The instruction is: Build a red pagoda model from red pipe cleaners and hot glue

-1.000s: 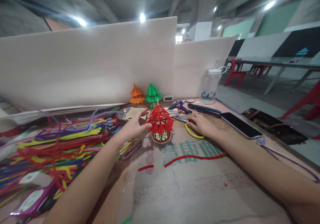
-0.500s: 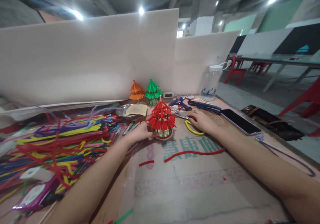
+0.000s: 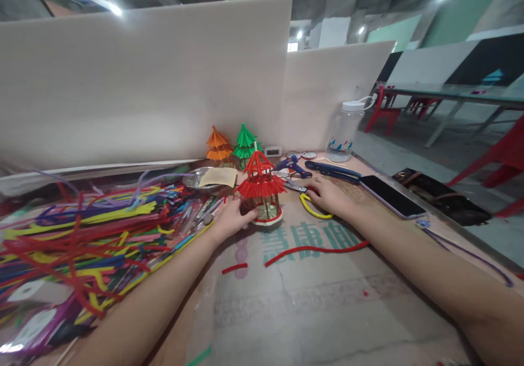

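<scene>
A red model pavilion point(image 3: 262, 186) stands upright on the table, with a two-tier fringed roof, thin posts and a round white-edged base. Beside its base on the left is my left hand point(image 3: 233, 219), with thumb and fingers apart and the thumb tip at the base's edge. My right hand point(image 3: 331, 196) rests on the scissors point(image 3: 315, 208) with yellow handles, fingers curled over the handle near the pivot. The blades point left, toward the pavilion. In front of the hands lie a long red pipe cleaner point(image 3: 315, 249) and a short red piece point(image 3: 234, 268).
Pipe cleaners point(image 3: 82, 229) in many colours are heaped at left. Orange point(image 3: 219, 148) and green point(image 3: 244, 143) pavilions stand behind, near a foil dish point(image 3: 194, 178). A glue gun point(image 3: 292, 165), blue-handled tool point(image 3: 333, 171), phone point(image 3: 391, 197) and bottle point(image 3: 344, 131) are at right.
The red pavilion has gone from tilted toward me to upright on the table. My left hand has loosened, its fingers spreading beside the base. My right hand stays at the scissors.
</scene>
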The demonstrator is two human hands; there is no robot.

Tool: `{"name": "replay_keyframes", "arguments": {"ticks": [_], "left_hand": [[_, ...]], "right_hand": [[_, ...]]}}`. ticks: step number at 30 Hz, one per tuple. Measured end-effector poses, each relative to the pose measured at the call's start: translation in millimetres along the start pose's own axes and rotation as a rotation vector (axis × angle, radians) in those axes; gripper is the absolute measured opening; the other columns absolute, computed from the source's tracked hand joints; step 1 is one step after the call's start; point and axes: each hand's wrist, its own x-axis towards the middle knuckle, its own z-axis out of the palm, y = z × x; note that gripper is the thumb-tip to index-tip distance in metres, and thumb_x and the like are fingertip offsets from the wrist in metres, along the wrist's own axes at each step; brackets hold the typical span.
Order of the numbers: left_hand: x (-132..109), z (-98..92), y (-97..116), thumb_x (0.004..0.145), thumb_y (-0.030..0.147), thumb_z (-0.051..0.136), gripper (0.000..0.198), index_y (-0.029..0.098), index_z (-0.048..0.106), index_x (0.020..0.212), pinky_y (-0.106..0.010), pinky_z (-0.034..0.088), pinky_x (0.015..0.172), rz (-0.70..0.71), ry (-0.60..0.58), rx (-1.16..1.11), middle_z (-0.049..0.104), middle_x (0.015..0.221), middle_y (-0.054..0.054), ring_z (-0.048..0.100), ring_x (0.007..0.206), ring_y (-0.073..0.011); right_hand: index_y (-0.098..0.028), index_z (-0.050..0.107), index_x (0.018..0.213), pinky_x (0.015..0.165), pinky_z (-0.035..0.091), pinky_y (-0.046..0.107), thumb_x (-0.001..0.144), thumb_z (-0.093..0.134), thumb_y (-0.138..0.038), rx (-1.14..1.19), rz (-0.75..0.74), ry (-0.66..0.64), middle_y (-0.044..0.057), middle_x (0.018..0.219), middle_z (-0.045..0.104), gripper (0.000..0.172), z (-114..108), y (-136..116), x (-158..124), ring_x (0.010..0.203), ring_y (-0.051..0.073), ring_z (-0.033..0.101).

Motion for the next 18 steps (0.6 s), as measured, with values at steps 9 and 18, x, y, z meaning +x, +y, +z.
{"name": "replay_keyframes", "arguments": {"ticks": [9, 18], "left_hand": [[-1, 0.1, 5, 0.084, 0.032, 0.060, 0.034, 0.014, 0.067, 0.111, -0.034, 0.056, 0.086, 0.074, 0.003, 0.042, 0.075, 0.106, -0.009, 0.070, 0.096, -0.0252], [3, 4.0, -9, 0.091, 0.025, 0.052, 0.018, 0.017, 0.067, 0.097, -0.038, 0.054, 0.089, 0.156, 0.019, 0.165, 0.073, 0.103, -0.010, 0.067, 0.098, -0.0261]], "right_hand": [[-0.018, 0.069, 0.122, 0.091, 0.048, 0.036, 0.095, 0.054, -0.027, -0.032, 0.029, -0.007, 0.013, 0.109, 0.066, 0.032, 0, 0, 0, 0.103, 0.027, 0.062], [-0.020, 0.069, 0.120, 0.091, 0.047, 0.034, 0.097, 0.052, -0.028, -0.029, 0.022, -0.030, 0.012, 0.110, 0.063, 0.030, 6, 7, 2, 0.104, 0.025, 0.062]]}}
